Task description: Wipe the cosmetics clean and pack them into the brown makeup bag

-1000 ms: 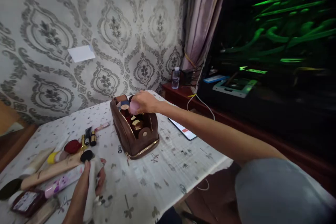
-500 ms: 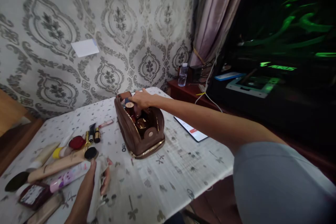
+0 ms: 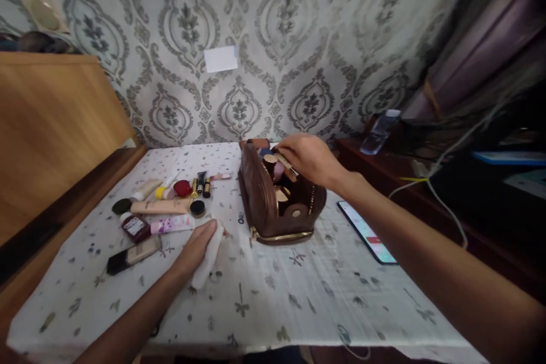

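A brown makeup bag point(image 3: 258, 196) stands unzipped on the cloth-covered table, with jars and other cosmetics inside. Over its opening, my right hand point(image 3: 309, 156) is closed around what looks like a makeup brush point(image 3: 286, 165), its dark tip pointing down into the bag. My left hand point(image 3: 200, 243) grips a folded white cloth point(image 3: 209, 261) just above the table, left of the bag. Close to that hand lie a pink-and-white tube point(image 3: 173, 224), a small round jar with a black lid point(image 3: 197, 208) and a foundation bottle point(image 3: 139, 251).
Behind these are a long beige tube point(image 3: 160, 206), a red sponge point(image 3: 182, 187), a dark red bottle point(image 3: 135, 227) and several small tubes. A phone point(image 3: 369, 236) lies right of the bag, under my right forearm. A water bottle point(image 3: 380, 132) stands on the side cabinet.
My right hand has risen from inside the bag and now shows the brush between its fingers. The view has swung left. My left hand still holds the white cloth.
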Demonstrator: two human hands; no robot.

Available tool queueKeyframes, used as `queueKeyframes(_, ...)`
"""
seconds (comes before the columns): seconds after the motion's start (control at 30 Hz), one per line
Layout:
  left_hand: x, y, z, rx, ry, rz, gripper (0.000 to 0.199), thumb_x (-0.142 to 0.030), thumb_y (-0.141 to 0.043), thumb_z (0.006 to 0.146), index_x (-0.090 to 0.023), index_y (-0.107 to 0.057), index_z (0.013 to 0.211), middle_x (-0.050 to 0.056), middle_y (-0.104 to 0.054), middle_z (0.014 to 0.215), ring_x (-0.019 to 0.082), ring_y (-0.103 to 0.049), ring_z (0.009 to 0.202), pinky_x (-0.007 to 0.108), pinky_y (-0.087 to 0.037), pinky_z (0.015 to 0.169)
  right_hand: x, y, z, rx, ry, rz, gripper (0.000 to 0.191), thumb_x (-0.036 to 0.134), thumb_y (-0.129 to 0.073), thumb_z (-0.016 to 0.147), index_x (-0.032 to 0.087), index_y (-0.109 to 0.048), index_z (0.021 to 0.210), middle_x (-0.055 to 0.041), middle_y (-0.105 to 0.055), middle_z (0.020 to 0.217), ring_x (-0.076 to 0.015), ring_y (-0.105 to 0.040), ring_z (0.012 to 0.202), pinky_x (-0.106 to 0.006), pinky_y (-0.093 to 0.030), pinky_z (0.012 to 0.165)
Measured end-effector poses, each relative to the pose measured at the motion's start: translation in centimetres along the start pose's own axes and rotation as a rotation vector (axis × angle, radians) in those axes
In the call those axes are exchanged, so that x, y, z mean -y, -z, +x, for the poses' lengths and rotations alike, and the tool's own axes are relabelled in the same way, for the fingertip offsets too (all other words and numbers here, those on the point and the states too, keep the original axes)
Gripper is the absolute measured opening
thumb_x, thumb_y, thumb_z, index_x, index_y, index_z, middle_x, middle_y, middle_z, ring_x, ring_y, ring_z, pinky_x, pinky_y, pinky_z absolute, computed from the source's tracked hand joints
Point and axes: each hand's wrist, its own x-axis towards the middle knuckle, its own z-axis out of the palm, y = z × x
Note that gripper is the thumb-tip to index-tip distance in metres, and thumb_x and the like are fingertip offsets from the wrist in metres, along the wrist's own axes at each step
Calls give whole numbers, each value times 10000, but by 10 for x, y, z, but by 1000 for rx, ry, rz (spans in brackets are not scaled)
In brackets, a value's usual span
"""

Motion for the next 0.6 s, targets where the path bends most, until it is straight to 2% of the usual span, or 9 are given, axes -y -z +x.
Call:
queueKeyframes(0.07, -3, -1, -3, 8, -97, 58, 528, -706, -605, 785, -189, -538, 704, -24, -487, 659, 142, -447, 646, 247, -372, 596, 29, 6, -14, -148, 23, 111, 316, 294, -468, 980, 193, -690, 780, -70, -691, 799, -216, -632, 786, -324, -429, 718)
queueKeyframes(0.13, -4, -2, -4, 38, -141, 88, 501, -667, -592, 815, -194, -491, 683, -34, -445, 663, 139, -421, 662, 247, -359, 621, 60, 8, -30, -230, 121, 271, 323, 338, -469, 995, 218, -676, 777, -62, -692, 801, -222, -633, 803, -351, -457, 766)
queueKeyframes(0.17, -4, -2, -4, 54, -149, 93, 491, -655, -579, 827, -197, -475, 682, -39, -424, 658, 137, -407, 657, 247, -347, 617, 76, 5, -37, -233, 175, 351, 302, 353, -492, 993, 227, -672, 786, -59, -698, 818, -222, -636, 812, -361, -467, 789)
queueKeyframes(0.23, -3, -1, -3, 61, -175, 102, 469, -631, -558, 845, -200, -465, 686, -41, -409, 658, 137, -398, 652, 246, -332, 611, 103, -5, -51, -193, 260, 479, 287, 362, -531, 986, 231, -648, 758, -41, -677, 760, -202, -616, 742, -344, -466, 737)
queueKeyframes(0.33, -5, 7, 3, -26, -271, 119, 424, -586, -554, 858, -196, -493, 705, -34, -447, 678, 145, -435, 678, 241, -356, 635, 133, -36, -68, -97, 286, 609, 337, 375, -541, 983, 222, -602, 689, -24, -608, 664, -175, -555, 646, -301, -425, 628)
queueKeyframes(0.4, -12, 20, 12, -100, -338, 174, 368, -547, -540, 875, -189, -553, 789, -20, -515, 725, 158, -483, 715, 240, -387, 661, 145, -63, -76, -37, 222, 701, 404, 409, -519, 989, 215, -558, 636, -8, -567, 619, -155, -515, 600, -286, -403, 611)
queueKeyframes(0.47, -24, 38, 25, -180, -377, 371, 334, -491, -487, 910, -178, -600, 946, 9, -594, 811, 180, -540, 772, 253, -424, 694, 153, -91, -80, 45, 95, 789, 456, 457, -514, 975, 208, -519, 592, 6, -530, 584, -142, -479, 571, -277, -378, 589)
queueKeyframes(0.57, -47, 68, 50, -377, -337, 1032, 366, -369, -336, 985, -185, -585, 1180, 73, -660, 1036, 223, -601, 974, 298, -457, 857, 164, -129, -81, 199, -148, 972, 497, 543, -539, 918, 199, -512, 560, 19, -506, 533, -120, -438, 520, -253, -336, 529)
queueKeyframes(0.6, -53, 77, 59, -402, -314, 1106, 377, -331, -344, 980, -182, -570, 1243, 109, -645, 1149, 254, -584, 1083, 333, -440, 927, 167, -139, -80, 230, -226, 1061, 509, 586, -557, 886, 197, -524, 559, 20, -512, 520, -116, -442, 508, -246, -339, 516)
